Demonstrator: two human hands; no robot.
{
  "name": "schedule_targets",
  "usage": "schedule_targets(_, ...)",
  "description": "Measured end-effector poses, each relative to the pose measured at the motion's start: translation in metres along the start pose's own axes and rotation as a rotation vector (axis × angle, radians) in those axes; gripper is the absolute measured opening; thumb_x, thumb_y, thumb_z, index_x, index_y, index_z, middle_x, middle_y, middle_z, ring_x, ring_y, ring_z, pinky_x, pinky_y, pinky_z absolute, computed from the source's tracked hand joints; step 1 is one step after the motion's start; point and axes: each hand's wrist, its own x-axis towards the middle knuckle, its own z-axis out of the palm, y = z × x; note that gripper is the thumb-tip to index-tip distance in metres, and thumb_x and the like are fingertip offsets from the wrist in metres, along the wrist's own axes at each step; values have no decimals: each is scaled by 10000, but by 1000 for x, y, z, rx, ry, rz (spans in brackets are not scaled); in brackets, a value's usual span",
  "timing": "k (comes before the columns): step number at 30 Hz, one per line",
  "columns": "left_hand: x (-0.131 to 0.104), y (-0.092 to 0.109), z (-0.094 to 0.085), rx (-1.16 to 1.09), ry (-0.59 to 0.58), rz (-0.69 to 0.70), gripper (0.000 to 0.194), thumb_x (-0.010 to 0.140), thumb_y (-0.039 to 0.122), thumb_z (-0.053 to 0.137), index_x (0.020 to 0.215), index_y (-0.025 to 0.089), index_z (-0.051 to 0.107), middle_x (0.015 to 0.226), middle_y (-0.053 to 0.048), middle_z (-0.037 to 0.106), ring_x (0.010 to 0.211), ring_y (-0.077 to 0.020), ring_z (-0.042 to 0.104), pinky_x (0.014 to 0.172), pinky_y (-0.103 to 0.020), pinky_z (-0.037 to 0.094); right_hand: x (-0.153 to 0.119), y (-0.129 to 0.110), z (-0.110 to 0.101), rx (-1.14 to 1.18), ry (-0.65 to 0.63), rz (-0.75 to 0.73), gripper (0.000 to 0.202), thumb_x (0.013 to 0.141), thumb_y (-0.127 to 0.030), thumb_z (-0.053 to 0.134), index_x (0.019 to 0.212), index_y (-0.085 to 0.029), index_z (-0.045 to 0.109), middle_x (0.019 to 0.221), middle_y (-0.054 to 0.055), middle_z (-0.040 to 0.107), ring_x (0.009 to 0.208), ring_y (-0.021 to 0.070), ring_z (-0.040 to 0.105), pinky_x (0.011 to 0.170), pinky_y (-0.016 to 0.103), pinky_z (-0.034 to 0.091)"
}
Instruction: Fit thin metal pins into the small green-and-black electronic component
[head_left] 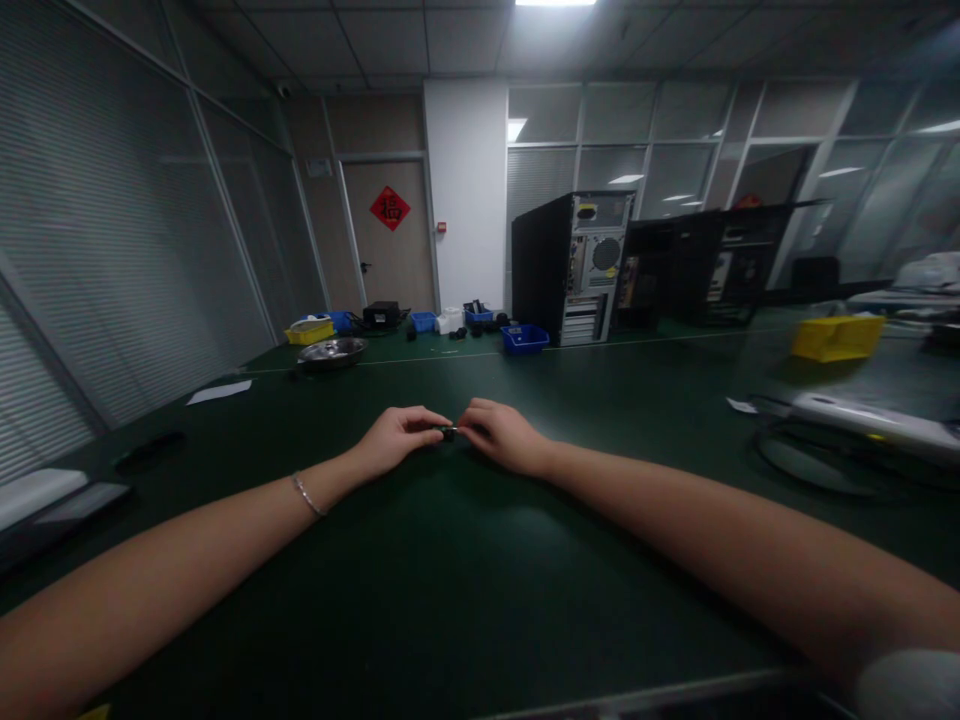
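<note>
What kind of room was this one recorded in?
Probably an electronics workshop or office workroom: a long green table, an upright computer tower and small blue and yellow bins, one blue bin beside the tower.

The red diamond-shaped sign (391, 208) on the wooden door (391, 235) bears one large dark Chinese character, apparently "福".

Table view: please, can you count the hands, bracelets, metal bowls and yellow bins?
Hands: 2 (left hand, right hand)
Bracelets: 1
Metal bowls: 1
Yellow bins: 2 (left bin, right bin)
Total: 6
Not counted: yellow corner, too cut off.
</note>
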Motion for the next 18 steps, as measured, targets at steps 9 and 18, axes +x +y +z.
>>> schedule_targets(9,2,0,3,-155,9,-77,255,750,226,690,996,160,706,964,-60,707,856,-190,638,836,-364,505,2,-3,0,-6,22,3,137,913,-204,510,948,-155,633,915,57,586,818,150,554,708,243,426)
schedule_targets(18,3,1,0,-132,140,-86,256,777,257,653,1018,169,656,955,-50,686,841,-178,636,795,-339,511,4,-12,-7,29,4,58,149,923,-211,490,973,-160,622,929,59,586,820,151,556,709,244,439)
